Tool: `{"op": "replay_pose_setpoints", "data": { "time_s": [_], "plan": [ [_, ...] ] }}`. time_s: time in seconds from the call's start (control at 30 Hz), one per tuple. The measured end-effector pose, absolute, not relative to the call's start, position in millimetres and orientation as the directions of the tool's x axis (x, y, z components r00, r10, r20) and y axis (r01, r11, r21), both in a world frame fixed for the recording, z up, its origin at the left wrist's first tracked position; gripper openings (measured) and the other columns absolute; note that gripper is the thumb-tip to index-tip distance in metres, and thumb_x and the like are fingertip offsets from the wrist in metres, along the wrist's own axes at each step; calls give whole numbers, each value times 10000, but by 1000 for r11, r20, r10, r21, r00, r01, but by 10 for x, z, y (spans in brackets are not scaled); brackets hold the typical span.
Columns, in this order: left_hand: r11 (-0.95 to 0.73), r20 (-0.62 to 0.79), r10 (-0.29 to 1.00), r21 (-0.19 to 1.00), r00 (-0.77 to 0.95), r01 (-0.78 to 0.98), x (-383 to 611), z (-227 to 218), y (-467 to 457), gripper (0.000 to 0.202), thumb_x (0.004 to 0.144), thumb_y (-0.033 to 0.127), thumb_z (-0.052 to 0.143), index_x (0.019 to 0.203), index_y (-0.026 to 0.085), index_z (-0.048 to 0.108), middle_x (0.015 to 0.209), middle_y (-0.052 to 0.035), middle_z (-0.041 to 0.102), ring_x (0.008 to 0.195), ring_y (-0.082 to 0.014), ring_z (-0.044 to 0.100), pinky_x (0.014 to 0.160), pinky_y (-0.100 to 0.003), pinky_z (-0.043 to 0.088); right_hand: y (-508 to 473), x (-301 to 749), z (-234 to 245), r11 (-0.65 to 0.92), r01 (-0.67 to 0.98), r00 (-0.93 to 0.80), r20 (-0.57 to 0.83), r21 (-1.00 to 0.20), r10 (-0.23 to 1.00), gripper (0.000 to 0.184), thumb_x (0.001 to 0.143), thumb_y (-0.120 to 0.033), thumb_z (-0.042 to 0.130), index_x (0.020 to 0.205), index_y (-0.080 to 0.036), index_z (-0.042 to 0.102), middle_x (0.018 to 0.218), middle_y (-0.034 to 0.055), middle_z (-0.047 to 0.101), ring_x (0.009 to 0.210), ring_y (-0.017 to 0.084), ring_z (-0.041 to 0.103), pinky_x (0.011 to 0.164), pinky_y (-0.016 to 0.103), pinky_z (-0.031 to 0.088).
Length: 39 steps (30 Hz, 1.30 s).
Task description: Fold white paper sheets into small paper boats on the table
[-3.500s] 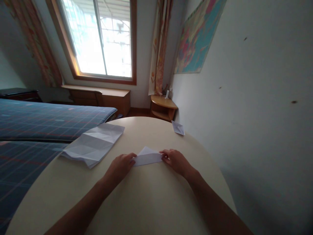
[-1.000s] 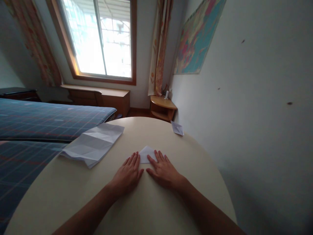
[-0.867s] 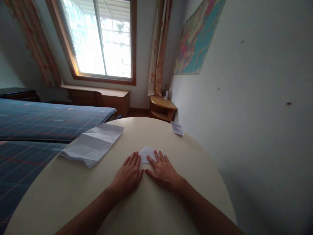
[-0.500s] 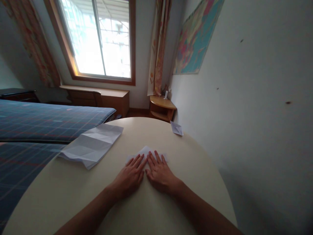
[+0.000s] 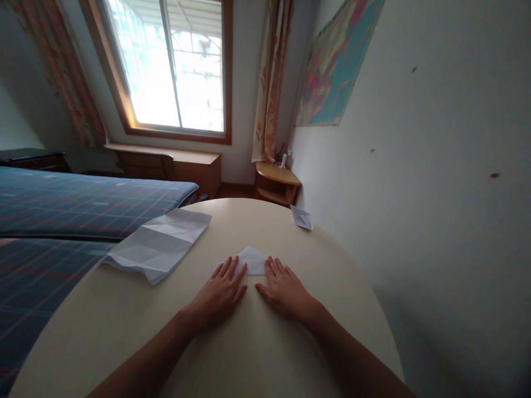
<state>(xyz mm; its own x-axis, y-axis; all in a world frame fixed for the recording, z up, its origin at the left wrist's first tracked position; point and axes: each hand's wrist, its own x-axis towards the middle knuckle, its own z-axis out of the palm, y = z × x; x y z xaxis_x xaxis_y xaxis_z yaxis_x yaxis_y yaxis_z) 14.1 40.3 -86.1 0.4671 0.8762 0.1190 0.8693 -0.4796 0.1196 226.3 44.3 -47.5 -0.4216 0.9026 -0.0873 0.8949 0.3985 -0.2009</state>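
Note:
A folded piece of white paper [image 5: 252, 264] lies flat in the middle of the round table, its pointed top facing away from me. My left hand [image 5: 222, 287] rests palm down over its left end, fingers stretched out. On the right end lies my right hand [image 5: 286, 288], also flat with the fingers extended and the thumb pointing inward. Between the two hands the paper's middle and its straight near edge show; both ends are covered by my fingers.
A large creased sheet of paper [image 5: 166, 243] lies at the table's left edge. Near the far right rim sits a small folded paper piece [image 5: 302, 218]. The round cream table [image 5: 249, 354] stands between a bed with a plaid mattress [image 5: 83, 202] and the white wall [image 5: 435, 232].
My hands have slid apart along the paper, left hand to the left and right hand to the right, uncovering its middle. The view has shifted slightly.

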Motion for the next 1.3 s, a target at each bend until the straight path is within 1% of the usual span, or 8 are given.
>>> {"op": "replay_pose_setpoints", "data": {
  "time_s": [0.13, 0.27, 0.43, 0.57, 0.67, 0.8, 1.1, 1.3],
  "plan": [
    [-407, 175, 904, 72, 390, 911, 43, -915, 458, 631, 1003, 498, 219, 1439, 75, 391, 1535, -233, 319, 1444, -339, 249, 1131, -520, 285, 462, 2277, -363, 577, 791, -587, 12, -205, 809, 604, 946, -472, 464, 1417, -93, 470, 1471, 163, 453, 1394, 320, 353, 1151, 455, 272],
    [-343, 205, 922, 40, 329, 938, -27, -943, 493, 651, 999, 505, 227, 1414, 34, 403, 1521, -266, 323, 1446, -361, 225, 1120, -542, 295, 465, 2277, -247, 742, 623, -745, 99, -249, 659, 409, 909, -415, 567, 1230, -175, 652, 1306, 104, 629, 1268, 248, 526, 1125, 354, 328],
    [-278, 162, 949, 25, 271, 960, -21, -946, 494, 621, 989, 443, 314, 1453, 32, 361, 1541, -281, 256, 1445, -388, 189, 1128, -528, 279, 426, 2271, -193, 790, 491, -816, 124, -367, 565, 265, 921, -338, 549, 1099, -249, 724, 1110, 18, 735, 1188, 185, 593, 1053, 280, 389],
    [-301, 146, 946, 70, 289, 951, -33, -944, 491, 609, 972, 471, 375, 1488, 149, 348, 1571, -218, 226, 1448, -399, 158, 1132, -562, 246, 501, 2300, -253, 729, 569, -742, 146, -380, 655, 274, 926, -314, 537, 1120, -239, 715, 1100, 38, 733, 1073, 183, 644, 975, 278, 440],
    [-351, 129, 933, 113, 336, 929, -40, -916, 478, 583, 974, 487, 379, 1500, 238, 333, 1595, -156, 193, 1457, -380, 143, 1140, -563, 230, 611, 2340, -346, 644, 679, -629, 173, -352, 758, 346, 903, -279, 563, 1226, -196, 654, 1188, 80, 692, 1118, 207, 611, 992, 312, 437],
    [-435, 114, 899, 147, 422, 888, -43, -857, 458, 552, 988, 503, 342, 1505, 312, 304, 1604, -119, 174, 1464, -364, 121, 1142, -559, 227, 708, 2373, -452, 635, 666, -615, 194, -391, 764, 373, 875, -245, 590, 1241, -190, 639, 1234, 79, 665, 1167, 206, 572, 1035, 320, 411],
    [-505, 115, 863, 172, 492, 846, -39, -837, 477, 512, 1000, 479, 319, 1485, 319, 347, 1592, -78, 258, 1465, -338, 163, 1146, -559, 244, 727, 2364, -472, 587, 649, -575, 193, -484, 795, 304, 846, -219, 625, 1142, -207, 691, 1087, 58, 715, 1044, 203, 620, 953, 309, 448],
    [-507, 167, 860, 181, 482, 843, 7, -834, 469, 432, 992, 371, 387, 1413, 325, 469, 1543, -36, 383, 1437, -268, 301, 1150, -474, 293, 754, 2363, -430, 467, 753, -451, 153, -463, 879, 187, 839, -213, 618, 969, -182, 749, 1067, 91, 686, 1038, 209, 606, 967, 314, 430]
  ]
}}
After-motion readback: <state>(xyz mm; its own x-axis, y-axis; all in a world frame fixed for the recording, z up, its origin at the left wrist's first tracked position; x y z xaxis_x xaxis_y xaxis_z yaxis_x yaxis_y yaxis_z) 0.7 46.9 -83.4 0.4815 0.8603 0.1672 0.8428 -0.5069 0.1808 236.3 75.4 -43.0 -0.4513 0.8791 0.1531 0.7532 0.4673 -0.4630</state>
